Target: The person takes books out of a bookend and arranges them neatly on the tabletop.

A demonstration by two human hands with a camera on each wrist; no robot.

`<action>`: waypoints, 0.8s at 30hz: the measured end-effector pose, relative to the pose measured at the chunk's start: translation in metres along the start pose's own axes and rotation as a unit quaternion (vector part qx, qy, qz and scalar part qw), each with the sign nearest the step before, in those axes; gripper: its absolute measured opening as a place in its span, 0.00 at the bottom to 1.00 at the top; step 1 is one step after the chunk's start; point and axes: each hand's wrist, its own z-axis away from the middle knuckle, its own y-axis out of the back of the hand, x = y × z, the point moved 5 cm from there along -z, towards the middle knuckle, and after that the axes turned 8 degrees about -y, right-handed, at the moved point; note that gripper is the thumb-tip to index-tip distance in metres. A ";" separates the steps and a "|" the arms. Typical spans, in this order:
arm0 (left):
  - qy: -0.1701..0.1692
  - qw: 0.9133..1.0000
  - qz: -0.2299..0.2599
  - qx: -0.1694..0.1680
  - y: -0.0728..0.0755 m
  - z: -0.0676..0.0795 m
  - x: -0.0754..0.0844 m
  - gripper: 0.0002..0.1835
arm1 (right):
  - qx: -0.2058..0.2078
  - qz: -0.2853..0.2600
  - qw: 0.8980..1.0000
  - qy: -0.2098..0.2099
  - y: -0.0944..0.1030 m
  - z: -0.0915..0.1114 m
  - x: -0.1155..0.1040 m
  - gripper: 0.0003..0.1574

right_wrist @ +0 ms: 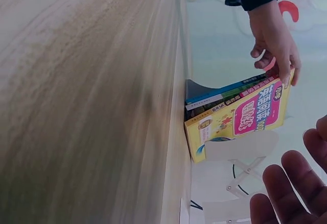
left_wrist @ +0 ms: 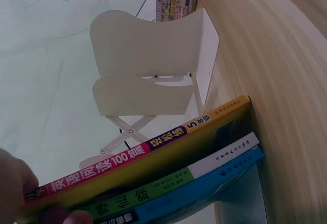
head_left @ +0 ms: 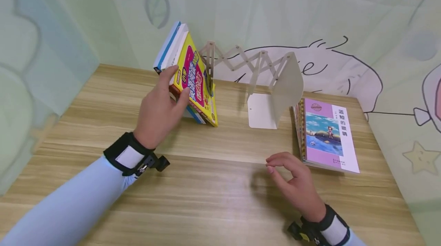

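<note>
My left hand [head_left: 158, 108] grips the upper part of a yellow book [head_left: 200, 85], its thumb on the front cover. Behind it stand a white-and-green book [left_wrist: 225, 155] and a blue book [head_left: 168, 47], all leaning together at the left end of an expandable white metal bookend [head_left: 262, 112]. In the right wrist view the yellow book [right_wrist: 245, 114] has its lower end at the desk. My right hand [head_left: 298, 181] hovers over the desk with loosely bent fingers, holding nothing, left of a stack of books topped by a purple book [head_left: 324, 135].
The bookend's zigzag lattice [head_left: 237, 58] runs along the cloth-covered back wall [head_left: 220, 8], with upright plates [head_left: 289, 81] toward its right end. The purple-topped stack lies just right of it on the wooden desk [head_left: 206, 196].
</note>
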 end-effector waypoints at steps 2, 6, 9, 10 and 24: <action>-0.008 1.000 -0.009 -0.004 -0.001 0.000 -0.002 0.35 | -0.001 -0.002 1.000 0.000 -0.001 0.000 0.000 0.14; -0.006 1.000 0.021 -0.004 -0.002 0.003 -0.005 0.34 | -0.001 -0.003 1.000 -0.006 -0.001 0.001 0.001 0.13; 0.001 0.999 0.051 -0.001 -0.002 0.007 -0.006 0.33 | -0.003 -0.003 1.000 -0.012 -0.001 0.001 0.002 0.11; 0.001 0.998 0.056 0.002 -0.002 0.008 -0.006 0.32 | -0.004 -0.003 1.000 -0.012 -0.001 0.001 0.003 0.10; -0.041 0.995 0.062 0.062 0.025 0.036 0.019 0.28 | -0.004 0.007 1.000 -0.025 0.001 -0.001 0.006 0.12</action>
